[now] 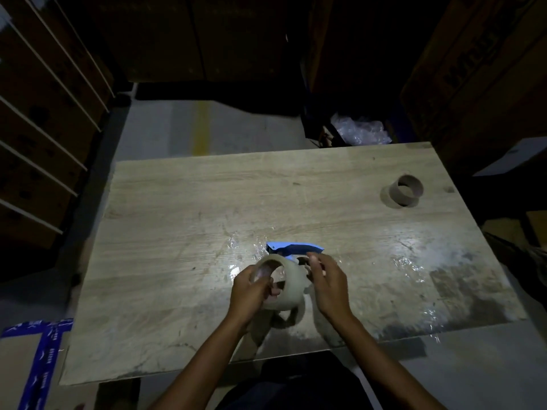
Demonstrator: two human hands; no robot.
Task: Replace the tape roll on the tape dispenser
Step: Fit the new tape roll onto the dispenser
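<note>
1. Your left hand (248,294) grips the tape roll (291,279), fingers curled into its core, holding it over the near part of the counter (177,217).
2. Your right hand (328,282) curls at the roll's right side; I cannot tell whether it pinches anything.
3. The blue tape dispenser (296,249) lies on the counter just beyond both hands.
4. A bare cardboard core (406,190) stands well apart, far right.

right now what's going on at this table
A person is partway through swapping tape. Their left hand holds a fresh tape roll just above the wooden table, fingers hooked through its core. Their right hand is at the roll's far side; whether it pinches the tape end is unclear. The blue tape dispenser lies on the table just beyond the hands, not yet loaded. An empty cardboard core sits at the table's far right.
</note>
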